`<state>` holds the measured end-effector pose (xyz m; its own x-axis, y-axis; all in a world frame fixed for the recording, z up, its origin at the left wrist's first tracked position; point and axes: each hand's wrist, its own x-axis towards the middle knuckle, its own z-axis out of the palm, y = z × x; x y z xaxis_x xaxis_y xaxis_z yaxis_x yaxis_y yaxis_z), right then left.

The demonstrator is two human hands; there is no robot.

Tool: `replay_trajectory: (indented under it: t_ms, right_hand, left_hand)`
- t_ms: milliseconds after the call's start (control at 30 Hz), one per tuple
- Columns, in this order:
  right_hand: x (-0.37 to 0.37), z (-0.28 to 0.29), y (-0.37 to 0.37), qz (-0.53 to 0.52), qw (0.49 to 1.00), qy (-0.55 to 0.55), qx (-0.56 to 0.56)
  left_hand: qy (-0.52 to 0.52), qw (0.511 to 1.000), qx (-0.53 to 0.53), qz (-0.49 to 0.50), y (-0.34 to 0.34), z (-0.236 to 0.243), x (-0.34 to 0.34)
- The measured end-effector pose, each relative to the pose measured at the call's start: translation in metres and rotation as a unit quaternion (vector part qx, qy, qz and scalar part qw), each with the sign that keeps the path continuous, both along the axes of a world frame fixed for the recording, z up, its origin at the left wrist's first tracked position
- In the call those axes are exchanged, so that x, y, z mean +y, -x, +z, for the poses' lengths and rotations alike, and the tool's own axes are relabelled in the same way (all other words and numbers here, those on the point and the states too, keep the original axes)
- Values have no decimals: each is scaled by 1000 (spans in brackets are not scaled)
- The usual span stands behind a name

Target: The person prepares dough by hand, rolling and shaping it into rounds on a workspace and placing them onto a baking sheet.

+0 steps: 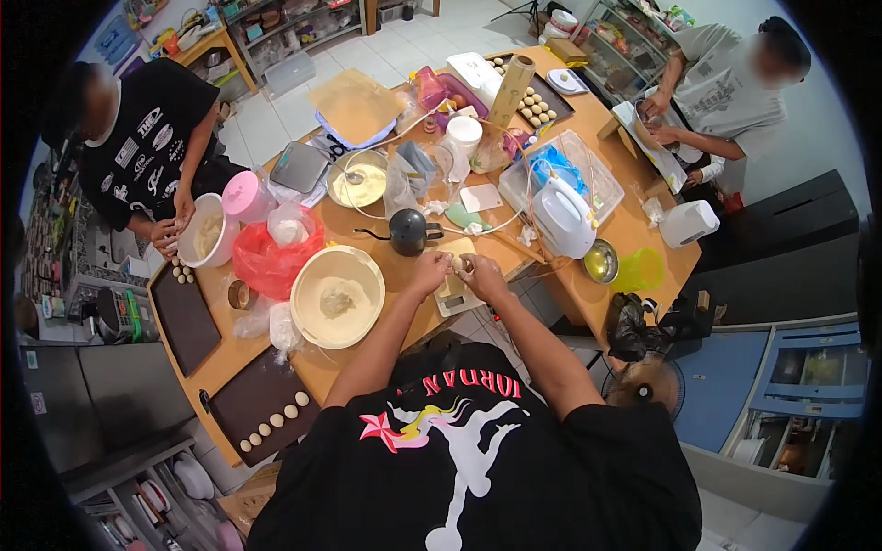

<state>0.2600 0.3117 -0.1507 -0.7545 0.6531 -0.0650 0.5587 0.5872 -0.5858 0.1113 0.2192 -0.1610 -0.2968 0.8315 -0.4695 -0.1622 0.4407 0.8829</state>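
From where I stand, the person in the black printed T-shirt works at a wooden table (230,342), and I take the pinched dough as the middle of the clock, twelve being straight ahead of them. The left hand (430,273) and the right hand (485,277) meet at the fingertips, each grip closed on one small piece of dough (457,264), just above the kitchen scale (457,300). Close by at ten o'clock stands a black pitcher (408,232), and past it, between ten and eleven, a bowl of pale yellow filling or batter, I can't tell which. Toward nine sits a wide cream mixing bowl (369,321) with a lump of dough (337,297) inside, a red plastic bag (260,260) beyond it. At eight o'clock a dark baking tray (253,390) bears a row of six dough balls (277,420). Over at two, a white hand mixer (565,220) leans by a clear plastic bin; at three, a shiny metal bowl (601,262) sits beside a yellow-green cup (640,272). Two co-workers stand across, one at ten, another at two
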Motion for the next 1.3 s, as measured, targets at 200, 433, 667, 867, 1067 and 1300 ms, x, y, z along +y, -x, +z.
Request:
replay_trajectory:
  t_ms: [200, 433, 667, 867, 1067, 1300]
  right_hand:
    - [2, -11, -1, -16, 999, 9, -51]
    - [1, 6, -14, -67, 997, 7, 25]
    - [7, 31, -44, -158, 981, 104, 50]
    - [0, 30, -65, -181, 978, 98, 46]
    - [2, 19, -73, -168, 980, 100, 29]
    - [1, 14, -76, -168, 978, 112, 43]
  left_hand:
    - [-11, 999, -8, 34, -3, 2, -2]
    - [-7, 997, -37, 70, 2, 32, -14]
    - [-63, 989, -67, 116, 26, 49, -50]
    - [-51, 980, -66, 180, 28, 51, -66]
    - [-18, 984, -74, 160, 25, 51, -68]
    - [-24, 987, -75, 143, 25, 52, -66]
